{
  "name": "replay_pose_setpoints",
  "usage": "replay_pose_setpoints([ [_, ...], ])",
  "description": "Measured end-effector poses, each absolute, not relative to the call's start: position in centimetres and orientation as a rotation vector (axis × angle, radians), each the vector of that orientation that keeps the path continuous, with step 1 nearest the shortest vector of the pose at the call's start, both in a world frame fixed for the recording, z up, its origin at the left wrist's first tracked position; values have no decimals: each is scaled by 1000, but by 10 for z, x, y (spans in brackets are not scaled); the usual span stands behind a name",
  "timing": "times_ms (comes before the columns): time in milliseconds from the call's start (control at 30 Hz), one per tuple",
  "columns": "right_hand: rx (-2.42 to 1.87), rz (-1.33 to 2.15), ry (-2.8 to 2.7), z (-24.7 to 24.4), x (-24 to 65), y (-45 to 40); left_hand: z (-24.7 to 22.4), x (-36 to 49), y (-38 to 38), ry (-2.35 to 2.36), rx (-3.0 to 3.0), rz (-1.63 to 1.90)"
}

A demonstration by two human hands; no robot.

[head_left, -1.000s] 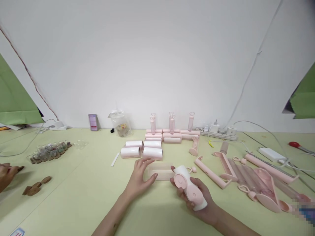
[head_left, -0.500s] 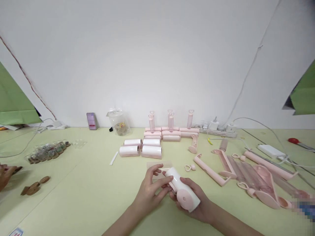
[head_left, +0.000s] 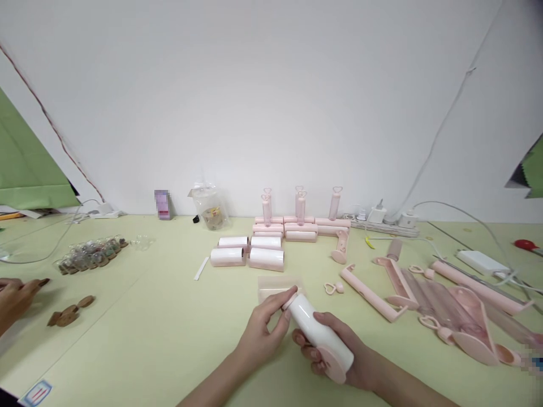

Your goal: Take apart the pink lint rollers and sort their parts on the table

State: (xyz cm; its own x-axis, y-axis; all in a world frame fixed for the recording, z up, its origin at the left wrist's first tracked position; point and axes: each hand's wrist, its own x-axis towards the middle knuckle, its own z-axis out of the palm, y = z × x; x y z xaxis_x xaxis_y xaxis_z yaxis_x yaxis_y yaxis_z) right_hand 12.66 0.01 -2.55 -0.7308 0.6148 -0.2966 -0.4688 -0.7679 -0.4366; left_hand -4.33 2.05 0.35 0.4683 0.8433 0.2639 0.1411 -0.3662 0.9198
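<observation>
My right hand (head_left: 354, 353) is wrapped round a lint roller's white roll (head_left: 316, 325), which tilts with its upper end toward the left. A round pink end piece (head_left: 333, 366) of the holder sits against the roll's lower end, under my right fingers. My left hand (head_left: 267, 328) pinches the pink rim at the roll's upper end between thumb and fingers. Beyond my left hand a clear pinkish plastic piece (head_left: 274, 284) lies on the table. A heart-shaped pink handle (head_left: 333, 289) and an open pink holder (head_left: 373, 294) rest to the right.
Several white rolls (head_left: 266, 258) lie ahead, before pink lint rollers (head_left: 300, 232) with upright clear handles. More pink holders and clear tubes (head_left: 432, 299) pile up at right. A power strip (head_left: 382, 226) runs along the wall. Another person's hand (head_left: 19, 299) is at left, near small glass bottles (head_left: 91, 254).
My left fingers have closed on the roll's upper end, where they were apart before. The roll has turned in my right hand, and the view has shifted slightly left.
</observation>
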Motion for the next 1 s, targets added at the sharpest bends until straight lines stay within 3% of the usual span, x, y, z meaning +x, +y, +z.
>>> replay_pose_setpoints([
  [500, -534, 2489, -685, -25, 129, -2, 9, -41, 21, 685, 1280, 868],
  [1000, -505, 2382, -738, -26, 127, -5, 7, -40, 16, 719, 1562, 875],
])
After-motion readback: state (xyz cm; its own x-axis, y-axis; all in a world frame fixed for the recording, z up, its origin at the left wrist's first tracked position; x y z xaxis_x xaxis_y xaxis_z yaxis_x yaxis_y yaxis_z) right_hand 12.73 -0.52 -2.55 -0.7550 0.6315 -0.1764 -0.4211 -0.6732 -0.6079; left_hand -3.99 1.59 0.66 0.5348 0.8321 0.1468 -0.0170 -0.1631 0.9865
